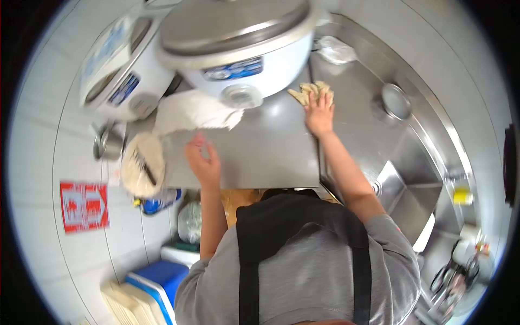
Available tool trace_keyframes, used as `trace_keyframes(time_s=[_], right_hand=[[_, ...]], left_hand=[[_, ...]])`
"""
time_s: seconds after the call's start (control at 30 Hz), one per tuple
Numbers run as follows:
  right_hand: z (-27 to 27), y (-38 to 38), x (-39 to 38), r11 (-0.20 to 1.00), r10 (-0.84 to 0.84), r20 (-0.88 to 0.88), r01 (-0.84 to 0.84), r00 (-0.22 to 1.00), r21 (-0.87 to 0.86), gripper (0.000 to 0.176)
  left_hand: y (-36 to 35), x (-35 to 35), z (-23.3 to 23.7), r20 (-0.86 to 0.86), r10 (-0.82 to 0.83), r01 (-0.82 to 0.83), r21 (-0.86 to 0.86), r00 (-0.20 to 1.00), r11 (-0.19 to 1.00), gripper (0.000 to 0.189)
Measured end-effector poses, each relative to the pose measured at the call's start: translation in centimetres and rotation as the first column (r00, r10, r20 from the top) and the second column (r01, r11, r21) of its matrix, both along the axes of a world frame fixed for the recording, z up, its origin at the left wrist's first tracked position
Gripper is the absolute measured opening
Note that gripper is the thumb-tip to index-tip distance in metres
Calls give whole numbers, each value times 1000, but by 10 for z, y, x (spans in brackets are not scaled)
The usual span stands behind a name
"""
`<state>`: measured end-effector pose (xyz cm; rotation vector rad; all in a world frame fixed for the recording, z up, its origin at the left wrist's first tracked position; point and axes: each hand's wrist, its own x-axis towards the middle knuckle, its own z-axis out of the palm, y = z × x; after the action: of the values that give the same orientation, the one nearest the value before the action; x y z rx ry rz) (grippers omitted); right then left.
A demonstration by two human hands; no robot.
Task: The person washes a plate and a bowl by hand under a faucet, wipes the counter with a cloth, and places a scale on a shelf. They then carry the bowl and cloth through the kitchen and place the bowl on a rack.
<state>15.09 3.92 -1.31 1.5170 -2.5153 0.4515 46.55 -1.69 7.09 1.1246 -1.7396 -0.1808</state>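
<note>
Your right hand [320, 116] lies palm down with its fingers [313, 102] straightened and slightly spread, not closed around anything. Directly beneath those fingers is a crumpled yellow cloth [305, 88]; folds of it show beyond your fingertips and out to either side, with the longer corner reaching to the left. The cloth sits across the seam in the steel desk [260, 160], part of it on each side.

Your left hand [205, 169] is well apart from that cloth, its fingers loosely curled with a gap between thumb and forefinger. The tips are blurred, so you cannot tell whether they hold anything. Just beyond them lies a white towel [192, 111]; whether you touch its edge is unclear.

Past the towel stand a big rice cooker [287, 67] and a second cooker [127, 95], farther left. Left of your left hand, a round pale lid [142, 181] has dark tongs [147, 172] lying on it, with a metal pot [112, 145] near it. Beyond your right hand there is a clear plastic bag [336, 50], then a round metal bowl [397, 101] farther right. The sink [417, 203] is to the right of your right forearm.
</note>
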Motion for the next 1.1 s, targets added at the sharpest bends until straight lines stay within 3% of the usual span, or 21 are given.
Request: trace_keyframes(time_s=[0.03,0.07,0.1,0.17,0.23,0.3,0.37,0.43,0.5,0.57,0.6,0.63,0.73,0.77,0.83,0.93,1.0,1.03,1.07,1.1], right_hand=[[-4,2,-2,989,-144,27,145,989,-41,52],[-8,15,1,985,-130,185,149,974,-91,54],[-12,38,9,976,-98,330,155,939,-152,57],[-5,89,33,982,-12,316,70,949,-175,60],[27,142,57,992,-128,602,109,788,68,61],[29,194,57,990,-43,507,-32,861,137,52],[4,250,34,992,-65,459,10,886,122,38],[51,279,-3,948,-278,719,60,637,313,30],[96,276,-20,861,-460,843,371,280,347,30],[56,277,-33,985,-90,864,175,496,2,33],[47,258,-41,968,-21,670,-154,742,200,39],[15,243,-45,894,119,453,-294,883,338,47],[-3,151,-60,885,398,173,-427,901,185,49],[-11,107,-75,913,351,84,-361,933,192,48],[-39,32,-107,960,266,-35,-261,963,101,48],[-55,-38,-153,982,185,77,-182,980,-46,49],[-55,-50,-169,976,-120,18,121,993,-179,51],[-56,-41,-177,975,-133,21,135,991,-174,51],[-55,-28,-182,956,-253,35,255,967,-147,53],[-56,-13,-187,921,-369,45,372,928,-118,55]], left_hand=[[6,-25,4,-20,-171,171,-8,985,985,24],[10,-47,7,-37,-336,336,-19,941,942,24],[16,-64,8,-39,-392,391,-35,919,920,24],[27,-96,9,-33,-546,547,97,837,832,24],[35,-126,7,-28,-660,657,142,751,741,23],[41,-159,4,-29,-745,736,181,667,652,23],[48,-185,2,-79,-824,807,275,561,523,23],[48,-203,1,-89,-854,838,267,513,476,24],[52,-217,6,-94,-888,848,357,449,391,22],[56,-229,0,-133,-882,847,375,452,377,19],[60,-231,0,-169,-861,827,413,480,381,18],[64,-233,0,-199,-837,805,455,509,381,17],[84,-237,-1,-328,-809,828,466,488,310,14],[87,-246,2,-396,-791,840,479,466,255,14],[92,-261,11,-340,-826,837,485,449,255,12],[91,-318,17,-384,-833,863,464,398,198,11],[87,-367,-7,-442,-825,871,478,351,114,13],[86,-392,-14,-438,-825,844,529,357,85,14],[83,-417,-22,-431,-826,812,581,364,54,15],[78,-444,-45,-357,-855,833,534,377,145,16]])
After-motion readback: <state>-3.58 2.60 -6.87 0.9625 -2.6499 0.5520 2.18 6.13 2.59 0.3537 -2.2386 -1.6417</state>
